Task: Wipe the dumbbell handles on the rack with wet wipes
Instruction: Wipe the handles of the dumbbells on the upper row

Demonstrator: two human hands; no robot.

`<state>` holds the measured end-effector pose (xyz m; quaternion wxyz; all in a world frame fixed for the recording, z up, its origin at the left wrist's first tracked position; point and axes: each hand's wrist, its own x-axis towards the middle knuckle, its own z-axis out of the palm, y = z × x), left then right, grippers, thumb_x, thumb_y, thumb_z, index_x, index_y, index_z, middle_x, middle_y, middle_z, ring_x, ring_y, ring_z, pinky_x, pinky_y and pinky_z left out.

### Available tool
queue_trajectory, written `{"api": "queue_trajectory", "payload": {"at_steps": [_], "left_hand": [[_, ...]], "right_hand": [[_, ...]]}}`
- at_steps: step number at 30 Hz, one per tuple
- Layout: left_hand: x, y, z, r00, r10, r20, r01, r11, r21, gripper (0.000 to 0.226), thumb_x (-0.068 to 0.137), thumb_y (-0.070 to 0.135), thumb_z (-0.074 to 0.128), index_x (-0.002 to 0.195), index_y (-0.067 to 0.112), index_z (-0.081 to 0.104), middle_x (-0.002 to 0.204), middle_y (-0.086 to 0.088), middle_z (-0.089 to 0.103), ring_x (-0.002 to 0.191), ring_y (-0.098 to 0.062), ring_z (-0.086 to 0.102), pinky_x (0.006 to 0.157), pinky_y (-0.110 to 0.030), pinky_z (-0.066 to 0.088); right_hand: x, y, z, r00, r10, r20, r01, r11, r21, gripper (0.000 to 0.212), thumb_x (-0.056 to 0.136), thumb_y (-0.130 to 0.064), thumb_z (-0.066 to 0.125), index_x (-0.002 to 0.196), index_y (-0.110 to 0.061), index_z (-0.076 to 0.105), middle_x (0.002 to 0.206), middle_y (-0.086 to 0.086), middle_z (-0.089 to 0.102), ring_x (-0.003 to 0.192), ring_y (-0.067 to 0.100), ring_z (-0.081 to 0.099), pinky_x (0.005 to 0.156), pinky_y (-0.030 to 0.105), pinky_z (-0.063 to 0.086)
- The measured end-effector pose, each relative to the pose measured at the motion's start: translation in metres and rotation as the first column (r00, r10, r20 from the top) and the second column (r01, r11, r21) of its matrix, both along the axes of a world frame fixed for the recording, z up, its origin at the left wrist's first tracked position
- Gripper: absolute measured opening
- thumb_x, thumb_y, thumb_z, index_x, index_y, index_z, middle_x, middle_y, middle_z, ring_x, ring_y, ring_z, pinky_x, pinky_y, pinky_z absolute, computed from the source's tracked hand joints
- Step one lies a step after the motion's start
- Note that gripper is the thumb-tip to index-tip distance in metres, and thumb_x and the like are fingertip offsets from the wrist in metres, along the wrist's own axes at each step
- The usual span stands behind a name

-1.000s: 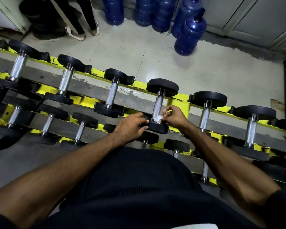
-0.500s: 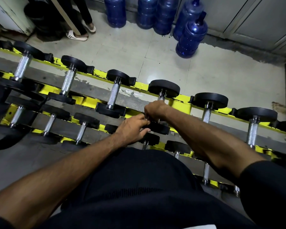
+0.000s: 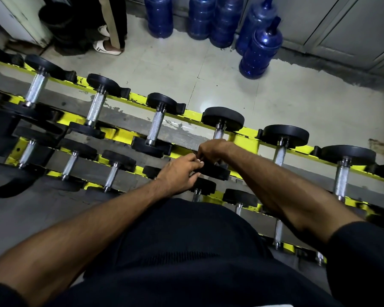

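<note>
A yellow rack (image 3: 245,141) holds rows of black dumbbells with knurled steel handles. My right hand (image 3: 211,150) is curled round the handle (image 3: 218,134) of the fourth dumbbell (image 3: 223,118) in the top row, just above its near head. The wet wipe is hidden under that hand. My left hand (image 3: 180,173) grips the near head (image 3: 215,172) of the same dumbbell, its fingertips touching my right hand.
More dumbbells (image 3: 155,127) lie left and right on the top row, with smaller ones (image 3: 112,171) on the lower rows. Several blue water bottles (image 3: 261,52) stand on the tiled floor behind. A person's sandalled feet (image 3: 106,47) are at the back left.
My right hand turned over and closed round the handle, so the white wipe seen a second ago is now covered. My left hand stayed on the near head.
</note>
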<state>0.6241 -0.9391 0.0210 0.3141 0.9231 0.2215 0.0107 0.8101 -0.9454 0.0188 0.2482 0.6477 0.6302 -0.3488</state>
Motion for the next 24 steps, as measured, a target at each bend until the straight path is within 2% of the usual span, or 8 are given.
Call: {"api": "queue_trajectory", "payload": {"at_steps": [5,10,12,15,16,20,22,24], "left_hand": [[-0.001,-0.002,0.0,1.0,0.01,0.014,-0.01,1.0,0.011,0.037,0.094,0.027,0.065,0.129,0.018,0.066,0.113,0.002,0.059,0.104,-0.017,0.061,0.088,-0.039,0.055],[-0.002,-0.004,-0.001,0.999,0.031,0.028,-0.031,0.999,0.014,0.037,0.094,0.026,0.064,0.13,0.017,0.066,0.112,0.002,0.059,0.104,-0.015,0.06,0.089,-0.037,0.055],[-0.002,-0.005,-0.001,0.999,0.031,0.026,-0.032,0.999,0.012,0.038,0.094,0.026,0.064,0.131,0.017,0.065,0.113,0.002,0.059,0.104,-0.014,0.06,0.09,-0.035,0.055],[-0.003,-0.007,0.0,0.999,0.032,0.021,-0.033,0.999,0.012,0.04,0.095,0.026,0.063,0.134,0.017,0.062,0.116,0.003,0.058,0.104,-0.014,0.059,0.09,-0.034,0.054],[-0.003,-0.008,0.0,0.999,0.034,0.02,-0.034,0.999,0.012,0.041,0.095,0.025,0.063,0.135,0.016,0.062,0.116,0.003,0.057,0.103,-0.014,0.059,0.09,-0.034,0.054],[-0.002,-0.008,0.001,1.0,0.029,0.005,-0.03,0.999,0.013,0.041,0.095,0.024,0.061,0.136,0.016,0.06,0.116,0.002,0.056,0.102,-0.014,0.056,0.087,-0.033,0.053],[-0.002,-0.008,0.001,0.999,0.031,0.009,-0.031,0.999,0.011,0.041,0.095,0.023,0.061,0.136,0.016,0.06,0.117,0.001,0.056,0.103,-0.014,0.057,0.088,-0.032,0.053],[-0.002,-0.008,0.0,0.999,0.035,0.017,-0.035,0.999,0.007,0.042,0.095,0.024,0.061,0.137,0.016,0.059,0.118,0.002,0.056,0.105,-0.014,0.057,0.09,-0.031,0.052]], "right_hand": [[0.014,-0.034,0.008,0.968,-0.198,-0.156,0.246,0.878,0.41,0.018,0.083,-0.021,0.072,0.099,-0.029,0.075,0.098,-0.007,0.073,0.087,0.015,0.066,0.065,0.027,0.051],[0.026,-0.071,0.01,0.914,-0.232,-0.334,0.385,0.756,0.529,0.02,0.082,-0.012,0.075,0.101,-0.017,0.075,0.097,-0.002,0.073,0.082,0.013,0.064,0.068,0.025,0.048],[0.031,-0.069,0.004,0.87,-0.298,-0.392,0.486,0.647,0.587,0.03,0.083,-0.008,0.074,0.112,-0.012,0.072,0.103,0.001,0.07,0.083,0.011,0.057,0.07,0.025,0.045],[0.032,-0.062,-0.007,0.804,-0.414,-0.426,0.59,0.476,0.652,0.027,0.082,-0.006,0.073,0.108,-0.013,0.074,0.101,0.0,0.064,0.085,0.011,0.055,0.073,0.028,0.049],[0.029,-0.061,-0.007,0.816,-0.402,-0.415,0.575,0.499,0.648,0.023,0.083,-0.007,0.074,0.105,-0.013,0.076,0.099,-0.001,0.062,0.086,0.012,0.055,0.073,0.028,0.049],[0.022,-0.062,0.007,0.93,-0.161,-0.329,0.316,0.808,0.498,0.014,0.083,-0.013,0.077,0.097,-0.013,0.078,0.096,0.002,0.064,0.087,0.017,0.06,0.073,0.031,0.052],[0.026,-0.056,0.007,0.922,-0.218,-0.321,0.364,0.77,0.524,0.018,0.083,-0.011,0.076,0.101,-0.011,0.077,0.098,0.004,0.064,0.089,0.018,0.06,0.072,0.029,0.049],[0.029,-0.049,0.002,0.884,-0.36,-0.298,0.466,0.622,0.629,0.023,0.085,-0.005,0.071,0.107,-0.008,0.075,0.105,0.006,0.061,0.094,0.02,0.059,0.075,0.028,0.048]]}}
